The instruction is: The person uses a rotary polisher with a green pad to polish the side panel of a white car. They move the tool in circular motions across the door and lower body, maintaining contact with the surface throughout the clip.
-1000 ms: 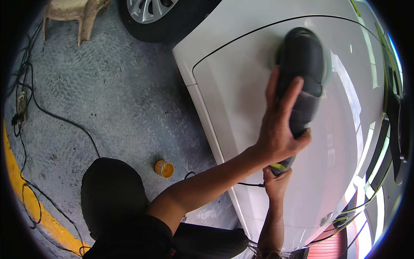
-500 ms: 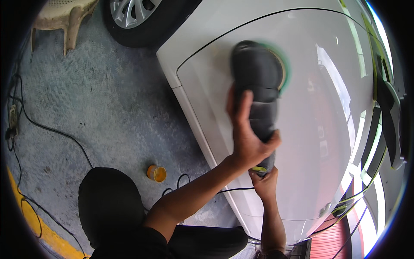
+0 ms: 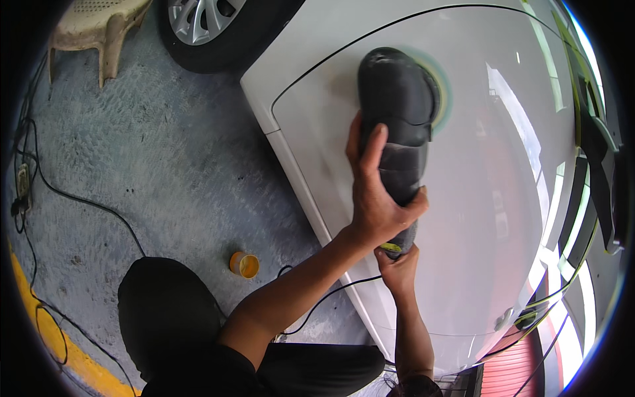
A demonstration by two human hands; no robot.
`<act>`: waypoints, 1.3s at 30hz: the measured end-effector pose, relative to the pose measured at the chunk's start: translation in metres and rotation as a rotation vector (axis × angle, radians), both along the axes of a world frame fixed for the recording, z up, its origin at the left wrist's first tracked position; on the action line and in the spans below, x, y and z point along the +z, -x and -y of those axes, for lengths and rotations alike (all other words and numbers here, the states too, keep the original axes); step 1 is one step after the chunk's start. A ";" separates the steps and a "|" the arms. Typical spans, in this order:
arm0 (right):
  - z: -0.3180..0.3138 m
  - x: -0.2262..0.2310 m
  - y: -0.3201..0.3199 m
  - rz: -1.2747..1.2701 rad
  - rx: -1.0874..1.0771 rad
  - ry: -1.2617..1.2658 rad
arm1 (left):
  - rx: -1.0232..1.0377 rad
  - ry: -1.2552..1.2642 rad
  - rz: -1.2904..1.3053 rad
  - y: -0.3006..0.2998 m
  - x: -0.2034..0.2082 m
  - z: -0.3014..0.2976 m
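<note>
A black electric polisher (image 3: 395, 92) lies along the white car door (image 3: 463, 218). Its round pad (image 3: 444, 96), with a pale and greenish edge, is smeared by motion against the panel. My left hand (image 3: 378, 205) wraps round the middle of the polisher's body, fingers on its left side and thumb across the right. Further back, my right hand (image 3: 400, 268) grips the tail end, just behind a yellow-green mark. A black cord (image 3: 331, 291) runs from that end down over the door's lower edge.
An orange-yellow tub (image 3: 245, 264) stands on the grey floor (image 3: 159, 172), left of my forearm. Cables (image 3: 86, 198) trail past a socket block (image 3: 23, 185) at far left. A wheel (image 3: 205, 26) and a plastic chair (image 3: 99, 30) are at the top. My knee (image 3: 169, 311) is lower left.
Both hands have carried the polisher a little farther up the door panel. The cord behind it has lifted and bends more. The pad stays blurred.
</note>
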State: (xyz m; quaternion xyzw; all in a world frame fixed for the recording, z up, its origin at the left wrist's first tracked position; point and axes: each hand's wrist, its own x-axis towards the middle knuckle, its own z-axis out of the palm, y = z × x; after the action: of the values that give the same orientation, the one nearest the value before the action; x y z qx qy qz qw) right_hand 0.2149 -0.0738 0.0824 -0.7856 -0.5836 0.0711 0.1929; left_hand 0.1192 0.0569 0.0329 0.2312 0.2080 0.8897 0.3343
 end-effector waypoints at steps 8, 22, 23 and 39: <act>-0.004 0.008 -0.005 0.306 0.007 0.292 | -0.152 0.325 0.060 -0.020 -0.047 0.027; 0.022 0.006 -0.015 -0.221 0.013 -0.601 | -0.133 -0.424 -0.287 0.001 0.132 0.009; 0.024 0.012 -0.026 -0.242 -0.004 -0.569 | -0.137 -0.457 -0.309 -0.002 0.138 0.009; -0.010 0.017 0.009 -0.147 -0.033 -0.083 | 0.030 -0.165 -0.125 0.010 0.048 -0.017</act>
State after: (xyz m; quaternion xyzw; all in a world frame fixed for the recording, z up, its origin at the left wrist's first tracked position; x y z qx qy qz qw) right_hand 0.2063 -0.0637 0.0995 -0.7791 -0.5574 0.1012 0.2687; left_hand 0.1097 0.0737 0.0804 0.3098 0.1578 0.8925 0.2874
